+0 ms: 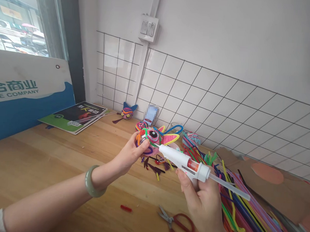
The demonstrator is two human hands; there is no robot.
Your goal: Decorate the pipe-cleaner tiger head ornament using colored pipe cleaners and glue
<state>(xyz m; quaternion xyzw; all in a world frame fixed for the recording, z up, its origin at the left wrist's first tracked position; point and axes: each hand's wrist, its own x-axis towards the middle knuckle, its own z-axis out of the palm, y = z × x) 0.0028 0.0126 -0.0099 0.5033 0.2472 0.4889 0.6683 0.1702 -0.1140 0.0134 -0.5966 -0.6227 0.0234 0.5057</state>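
Observation:
My left hand (132,151), with a pale green bangle on its wrist, grips a colourful pipe-cleaner animal head (154,136) that has a dark eye and pink ears edged in yellow. In my right hand (204,198) is a white glue gun (181,159), with a clear glue stick (230,187) poking out of its back end. The gun's nozzle points left and meets the head's lower edge near my left thumb; whether it touches I cannot tell. Red-handled scissors (175,221) lie below, left of my right wrist.
Loose pipe cleaners (246,207) spread over the table's right side beside brown cardboard (260,184). Along the wall stand a finished-looking blue-eared head (128,111) and a phone (151,114). A booklet (79,117) lies left; a short red piece (126,208) lies in front.

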